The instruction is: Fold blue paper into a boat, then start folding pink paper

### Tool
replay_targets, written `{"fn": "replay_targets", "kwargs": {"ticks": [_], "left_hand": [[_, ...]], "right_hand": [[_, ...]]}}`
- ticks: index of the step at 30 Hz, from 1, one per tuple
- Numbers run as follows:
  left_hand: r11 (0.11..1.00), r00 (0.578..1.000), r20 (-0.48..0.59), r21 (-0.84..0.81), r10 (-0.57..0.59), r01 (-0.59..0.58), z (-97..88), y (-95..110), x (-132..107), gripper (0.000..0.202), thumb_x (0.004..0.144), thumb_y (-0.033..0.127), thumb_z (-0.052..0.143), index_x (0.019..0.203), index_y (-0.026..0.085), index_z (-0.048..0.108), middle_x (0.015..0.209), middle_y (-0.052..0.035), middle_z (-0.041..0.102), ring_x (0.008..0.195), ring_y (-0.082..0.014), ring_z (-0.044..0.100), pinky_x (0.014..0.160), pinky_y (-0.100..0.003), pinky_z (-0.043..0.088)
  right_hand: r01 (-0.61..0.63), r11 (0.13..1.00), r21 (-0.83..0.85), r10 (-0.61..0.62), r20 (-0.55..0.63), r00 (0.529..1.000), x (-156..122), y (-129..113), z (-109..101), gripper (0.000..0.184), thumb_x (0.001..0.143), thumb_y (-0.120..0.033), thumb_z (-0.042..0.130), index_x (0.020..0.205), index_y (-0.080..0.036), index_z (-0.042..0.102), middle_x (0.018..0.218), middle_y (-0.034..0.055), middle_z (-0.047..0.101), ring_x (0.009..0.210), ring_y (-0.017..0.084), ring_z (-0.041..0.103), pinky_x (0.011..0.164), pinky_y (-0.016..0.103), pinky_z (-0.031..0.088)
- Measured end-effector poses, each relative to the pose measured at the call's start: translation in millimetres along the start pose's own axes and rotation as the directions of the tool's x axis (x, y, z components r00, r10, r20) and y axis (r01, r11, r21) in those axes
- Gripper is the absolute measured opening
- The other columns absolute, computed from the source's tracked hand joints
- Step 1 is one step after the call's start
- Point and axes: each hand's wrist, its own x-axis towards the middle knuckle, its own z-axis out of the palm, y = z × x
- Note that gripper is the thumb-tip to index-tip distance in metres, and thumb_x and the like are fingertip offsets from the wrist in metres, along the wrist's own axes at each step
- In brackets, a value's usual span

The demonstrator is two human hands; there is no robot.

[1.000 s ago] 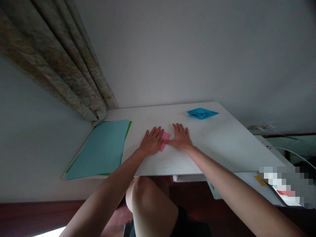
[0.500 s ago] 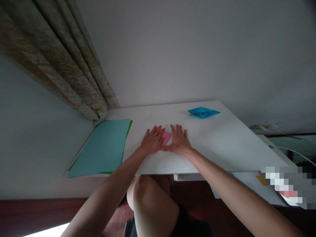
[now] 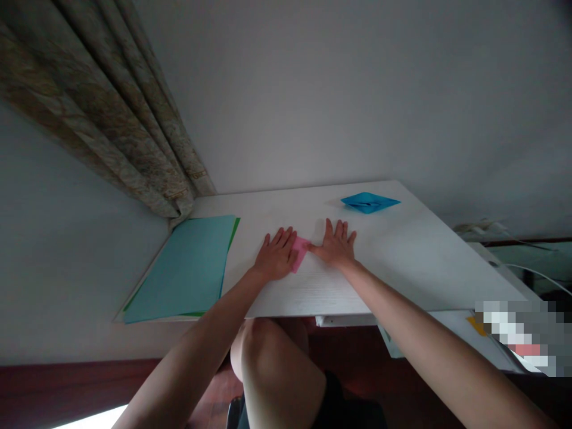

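A small piece of pink paper (image 3: 299,252) lies flat on the white table, its left part covered by my left hand (image 3: 276,256). That hand rests palm down with its fingers stretched out, pressing on the paper. My right hand (image 3: 336,244) is spread just to the right, and its thumb tip touches the paper's right edge. The other right fingers point away from me above the tabletop. Behind my right hand sits a blue folded paper boat (image 3: 370,202).
A stack of light blue and green paper sheets (image 3: 187,268) lies at the table's left end. A patterned curtain (image 3: 147,137) hangs at the back left corner. The white table (image 3: 402,256) meets the wall behind. Cables and an open drawer area (image 3: 456,333) are at the right.
My right hand has moved right and slightly away from me, its thumb sliding from the paper's near corner up to its right edge. My left hand has stayed in place.
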Motion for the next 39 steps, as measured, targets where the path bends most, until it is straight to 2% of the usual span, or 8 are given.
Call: {"fn": "replay_targets", "kwargs": {"ticks": [7,14,25,27,30,34,37,39], "left_hand": [[0.999,0.999,0.020,0.016,-0.036,0.036,-0.6,2.1,-2.1,0.077,0.095,0.066,0.028,0.157,0.020,0.024,0.165,-0.0087,0.017,0.152,-0.0335,0.015,0.118,-0.064,0.018],[0.998,0.999,0.009,0.033,-0.046,0.046,0.3,2.4,-1.5,0.077,0.095,0.067,0.027,0.157,0.021,0.025,0.165,-0.0083,0.017,0.152,-0.0337,0.015,0.118,-0.062,0.019],[0.975,0.980,-0.111,0.128,-0.166,0.179,9.8,25.5,-15.5,0.077,0.099,0.052,0.026,0.149,-0.007,0.029,0.159,-0.0292,0.022,0.150,-0.0397,0.018,0.117,-0.059,0.023],[0.977,0.982,-0.120,0.138,-0.146,0.162,10.4,27.0,-17.3,0.073,0.100,0.047,0.025,0.149,-0.007,0.030,0.159,-0.0289,0.023,0.150,-0.0400,0.017,0.117,-0.061,0.021],[0.988,0.990,-0.132,0.142,-0.044,0.062,12.6,23.5,-17.6,0.067,0.100,0.042,0.025,0.149,-0.004,0.032,0.159,-0.0262,0.027,0.149,-0.0395,0.020,0.119,-0.057,0.021],[0.987,0.984,-0.154,0.149,0.091,-0.068,16.8,13.9,-12.3,0.078,0.098,0.054,0.027,0.147,-0.006,0.031,0.156,-0.0298,0.031,0.148,-0.0393,0.023,0.121,-0.052,0.018],[0.989,0.985,-0.152,0.139,0.079,-0.058,18.4,8.2,-3.6,0.088,0.095,0.064,0.027,0.147,-0.008,0.030,0.155,-0.0314,0.031,0.148,-0.0390,0.024,0.121,-0.050,0.019],[0.992,0.989,-0.144,0.127,0.038,-0.019,18.5,5.8,2.7,0.085,0.097,0.061,0.025,0.147,-0.008,0.031,0.155,-0.0303,0.031,0.148,-0.0373,0.024,0.121,-0.048,0.020]], "right_hand": [[-0.098,0.995,0.001,0.098,-0.002,0.995,8.0,-2.5,-3.3,0.104,0.083,-0.075,0.046,0.158,-0.011,0.013,0.162,0.0284,0.010,0.150,0.045,0.003,0.113,0.066,0.001],[-0.018,0.999,-0.036,0.017,-0.027,1.000,4.1,2.6,1.7,0.112,0.080,-0.084,0.037,0.158,-0.007,0.011,0.163,0.0275,0.011,0.151,0.041,0.002,0.115,0.062,0.001],[-0.052,0.999,0.003,0.052,-0.079,0.995,4.7,-12.4,3.8,0.107,0.082,-0.077,0.044,0.156,-0.004,0.017,0.160,0.0316,0.015,0.149,0.044,0.007,0.114,0.065,0.001],[-0.042,0.999,0.002,0.042,-0.090,0.995,4.9,-15.5,5.9,0.106,0.084,-0.076,0.043,0.156,-0.003,0.017,0.159,0.0330,0.016,0.149,0.045,0.008,0.113,0.065,0.002],[-0.011,1.000,-0.006,0.011,-0.099,0.995,6.8,-19.4,8.6,0.103,0.085,-0.074,0.042,0.155,-0.002,0.018,0.159,0.0340,0.017,0.148,0.046,0.009,0.112,0.066,0.003],[0.008,1.000,-0.006,-0.009,-0.104,0.995,14.4,-25.0,10.5,0.102,0.085,-0.075,0.041,0.155,-0.003,0.021,0.158,0.0340,0.018,0.148,0.046,0.009,0.112,0.066,0.003],[0.017,1.000,-0.008,-0.017,-0.090,0.996,21.4,-29.7,10.3,0.099,0.086,-0.074,0.042,0.154,-0.004,0.023,0.159,0.0333,0.017,0.149,0.045,0.009,0.112,0.066,0.003],[0.026,1.000,-0.010,-0.026,-0.077,0.997,23.8,-31.5,9.8,0.097,0.087,-0.073,0.042,0.155,-0.005,0.023,0.159,0.0330,0.016,0.149,0.044,0.010,0.113,0.065,0.004]]}}
